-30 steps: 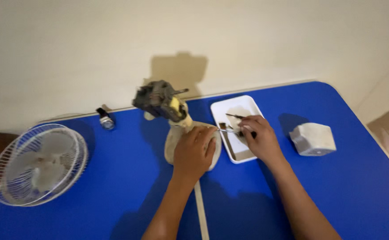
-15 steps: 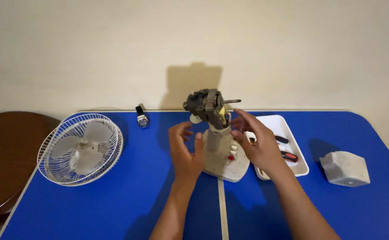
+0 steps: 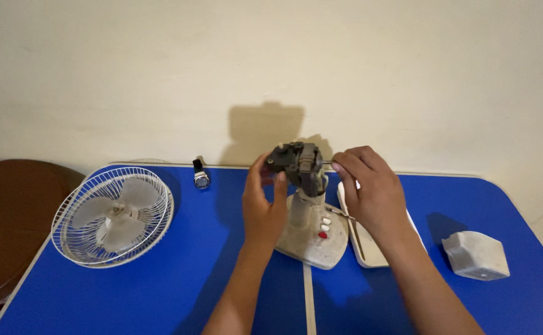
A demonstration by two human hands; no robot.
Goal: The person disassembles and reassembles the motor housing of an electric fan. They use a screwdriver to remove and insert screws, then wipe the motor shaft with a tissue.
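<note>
Two hands meet at the bare fan motor (image 3: 297, 166) atop its stand. My left hand (image 3: 264, 205) cups the motor's near side, fingers (image 3: 280, 186) curled against it. My right hand (image 3: 370, 189) pinches the motor shaft (image 3: 327, 162), fingers narrow, with a thin screwdriver (image 3: 341, 214) tucked beneath the palm. Below my fingers sits the fan base (image 3: 311, 234) with white and red buttons on the blue counter (image 3: 191, 291). Beyond my right fingers lies a white tray (image 3: 370, 251); left of my left fingers rests the grille with blades (image 3: 113, 214).
</note>
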